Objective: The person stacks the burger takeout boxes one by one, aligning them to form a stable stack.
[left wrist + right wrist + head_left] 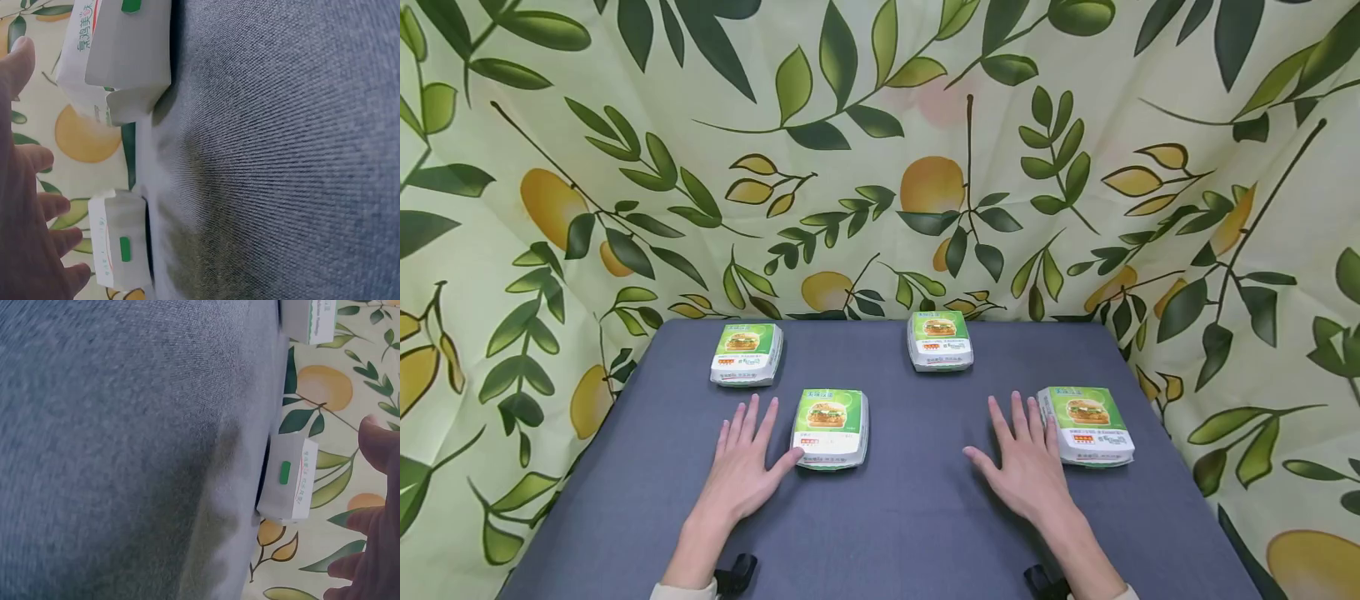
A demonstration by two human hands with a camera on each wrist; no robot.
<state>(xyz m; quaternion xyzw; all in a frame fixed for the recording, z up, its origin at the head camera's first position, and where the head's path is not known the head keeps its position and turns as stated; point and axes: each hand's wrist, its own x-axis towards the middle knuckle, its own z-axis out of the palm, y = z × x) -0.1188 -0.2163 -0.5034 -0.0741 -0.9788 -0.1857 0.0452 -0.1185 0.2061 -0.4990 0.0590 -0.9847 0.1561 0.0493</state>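
Note:
My left hand (745, 462) is held palm down with its fingers spread over the table. Its thumb tip overlaps the front left edge of a green and white burger box (830, 429). Beyond those fingertips sits a second burger box (747, 354) at the back left. On the other side, my right hand (1026, 458) is spread too, holding nothing. The fingers on its outer side lie beside the left edge of another burger box (1086, 426). In the left wrist view, the straight fingers (53, 206) show next to a nearer white box (128, 56) and a farther one (122, 240).
One more burger box (940, 341) stands at the back of the dark grey table (910, 533), right of centre. A leaf-and-fruit patterned cloth (865, 167) hangs behind and around the table. Each wrist wears a black strap-mounted device (737, 575).

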